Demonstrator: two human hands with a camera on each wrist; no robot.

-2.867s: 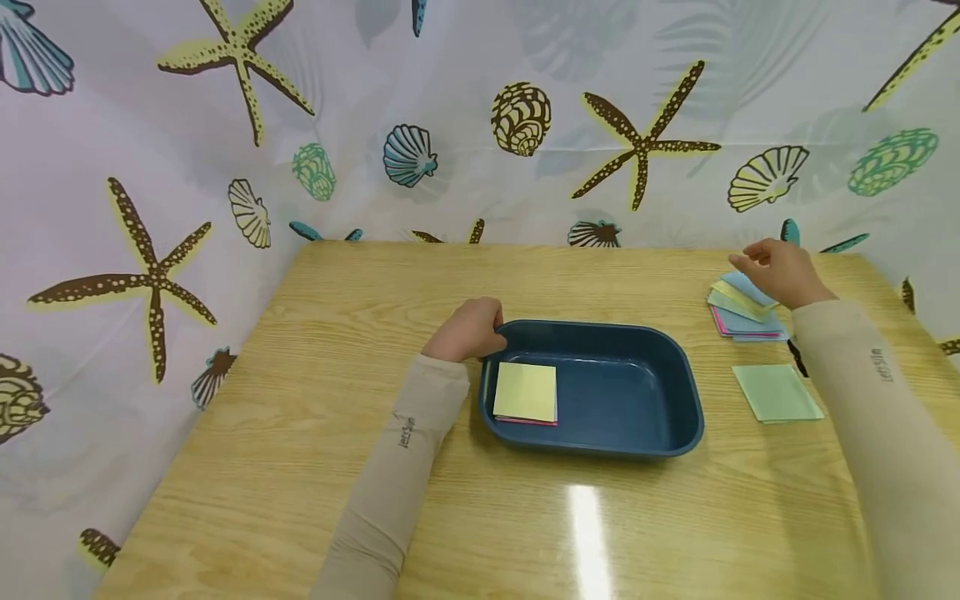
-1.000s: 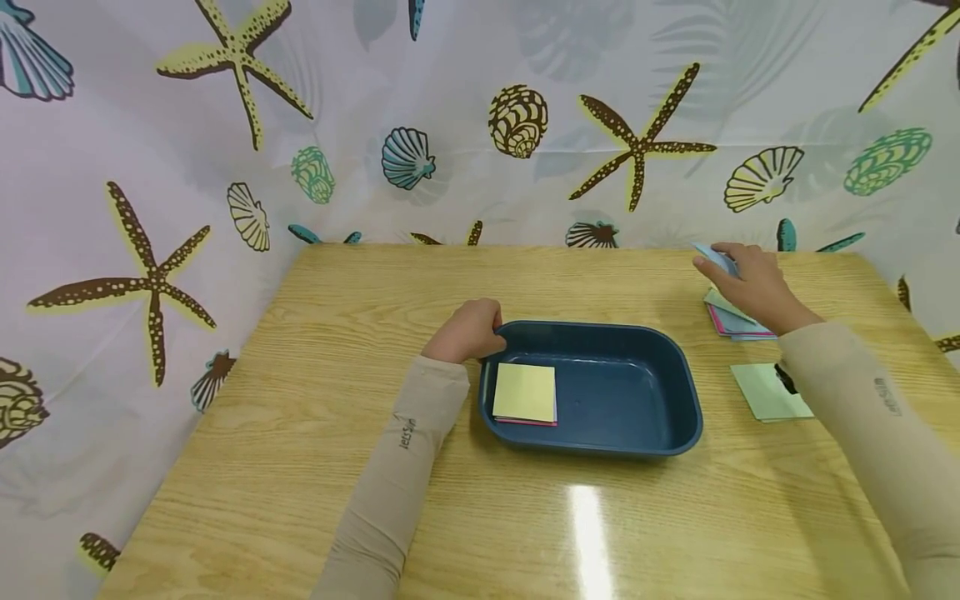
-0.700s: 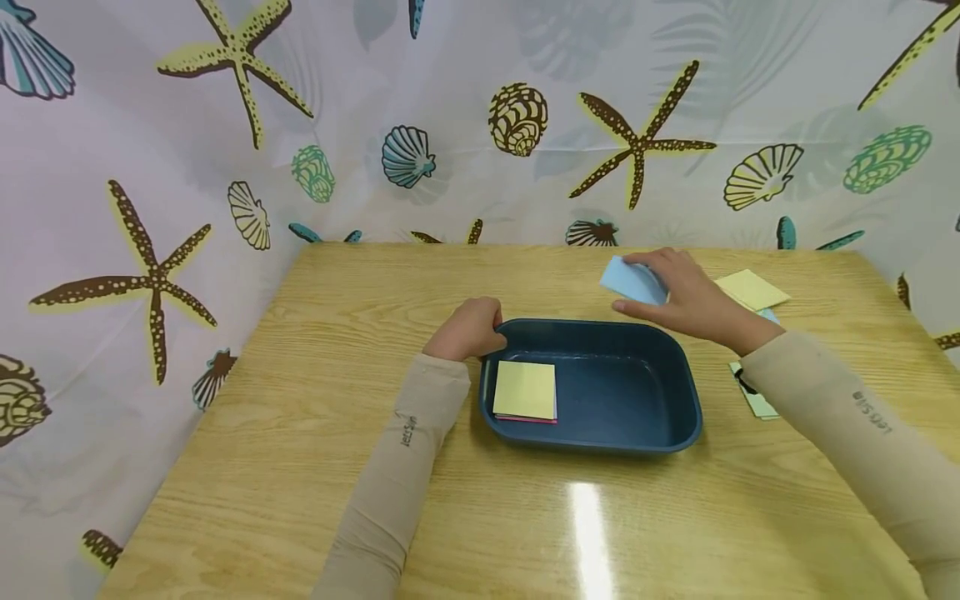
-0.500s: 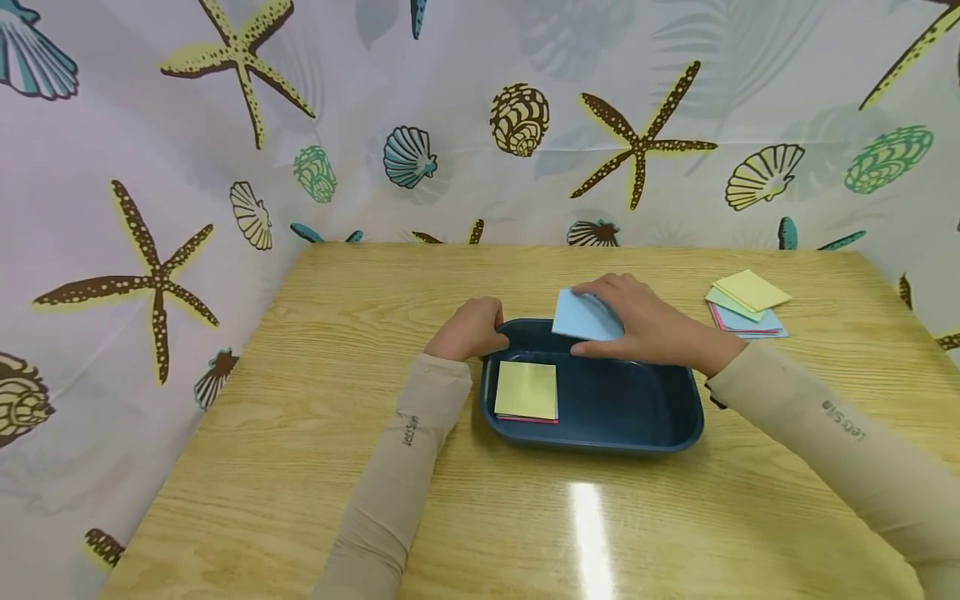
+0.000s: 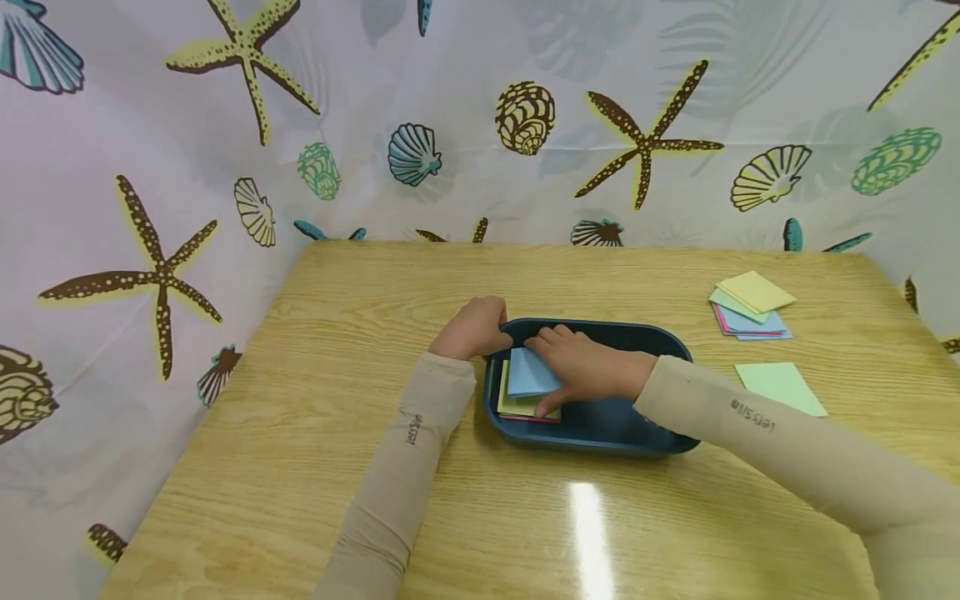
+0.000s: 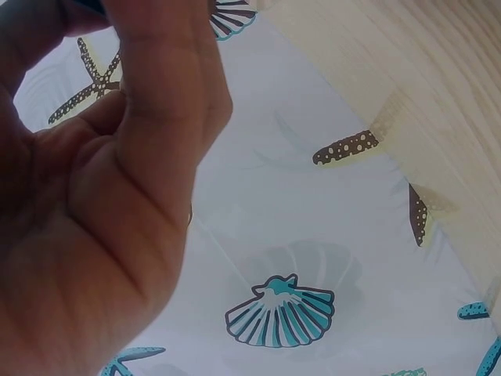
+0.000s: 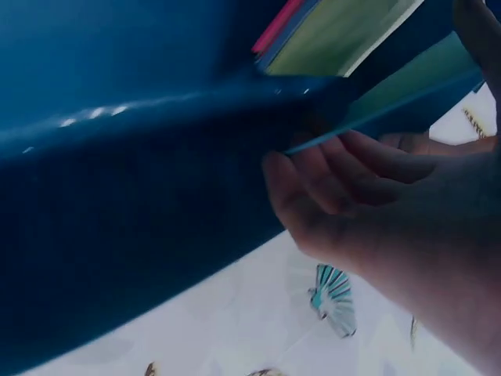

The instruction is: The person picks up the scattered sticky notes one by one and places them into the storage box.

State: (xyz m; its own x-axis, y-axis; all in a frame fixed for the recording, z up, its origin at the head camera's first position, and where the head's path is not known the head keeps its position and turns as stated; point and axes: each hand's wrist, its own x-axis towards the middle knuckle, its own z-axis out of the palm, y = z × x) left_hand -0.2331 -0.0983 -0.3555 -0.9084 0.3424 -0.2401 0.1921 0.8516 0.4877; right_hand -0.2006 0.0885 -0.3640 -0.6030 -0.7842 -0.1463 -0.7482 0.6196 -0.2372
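In the head view a dark blue plastic tray (image 5: 600, 450) stands on the wooden table. My left hand (image 5: 471, 329) grips its far left corner by the rim. Inside, my right hand (image 5: 581, 365) holds a light blue square of note paper (image 5: 531, 372) between thumb and fingers. That blue paper is over a stack of notes (image 5: 517, 407) with yellow on top and a pink edge below, at the tray's left end. In the right wrist view the stack (image 7: 337, 39) and the held paper (image 7: 415, 82) appear apart, with a gap between them.
Right of the tray lies a loose pile of yellow, green, blue and pink notes (image 5: 752, 304). Nearer is a pale green note stack (image 5: 783, 387), partly behind my right sleeve (image 5: 750, 425). A cloth printed with shells and starfish (image 5: 450, 83) hangs behind the table.
My right hand has carried the light blue paper from the right-hand pile leftward and down into the tray, over the yellow-topped stack. My left hand has stayed at the tray's corner.
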